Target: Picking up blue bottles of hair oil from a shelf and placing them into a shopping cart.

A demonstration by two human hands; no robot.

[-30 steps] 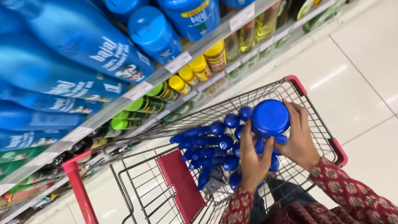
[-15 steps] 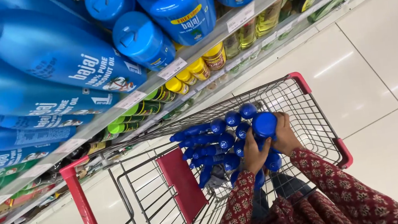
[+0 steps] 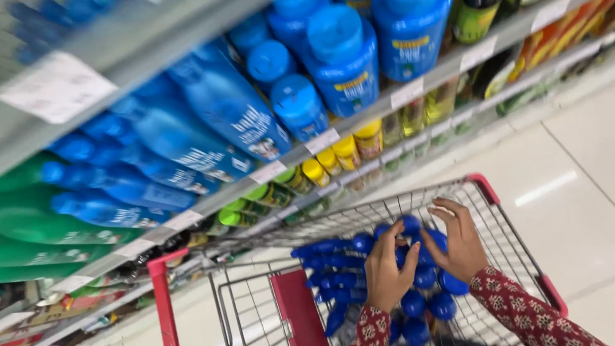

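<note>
Blue bottles (image 3: 351, 269) lie heaped in the red wire cart (image 3: 483, 198), at 6 o'clock from the shelf (image 3: 364, 123). I have both hands down on them, left hand (image 3: 387, 277) and right hand (image 3: 455, 241), fingers spread and gripping nothing; I judge the placing step is finishing.

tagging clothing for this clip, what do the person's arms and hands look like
Both arms wear long dark red sleeves with a small pale printed pattern, reaching the wrists. The left hand and right hand are bare: no gloves, and no rings or watch that I can make out in the blur.
</note>
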